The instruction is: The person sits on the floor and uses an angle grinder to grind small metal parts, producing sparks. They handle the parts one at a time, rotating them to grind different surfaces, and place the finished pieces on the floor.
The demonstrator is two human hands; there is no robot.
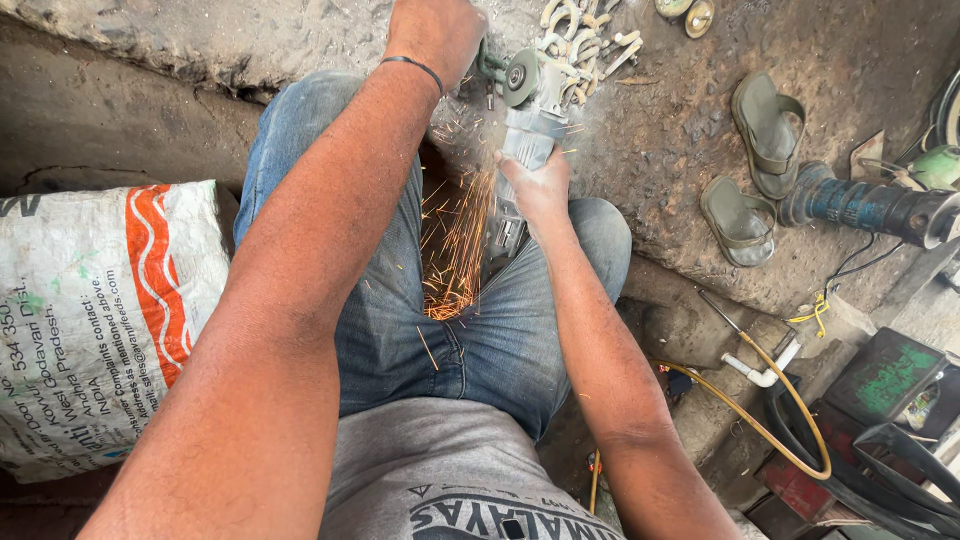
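- Both hands are busy: the right hand [537, 185] is wrapped tight around the grey body of an angle grinder [522, 140].
- The left hand [437, 30] reaches far forward, just beside the grinder's round disc [519, 76]. It presses down by a small green metal part [489, 66], but its fingers are hidden, so I cannot tell its grip.
- Orange sparks [455, 250] fly back from the grinder, between the knees in blue jeans [400, 300].
- The grinder is over the dirty floor [660, 130], in front of the knees.
- A pile of small pale metal hooks [585, 40] lies just past the disc.
- Two green sandals [752, 170] sit to the right, near a blue motor [865, 207].
- A white sack [95, 310] with an orange stripe lies on the left.
- A yellow hose [790, 400] curls at the lower right.
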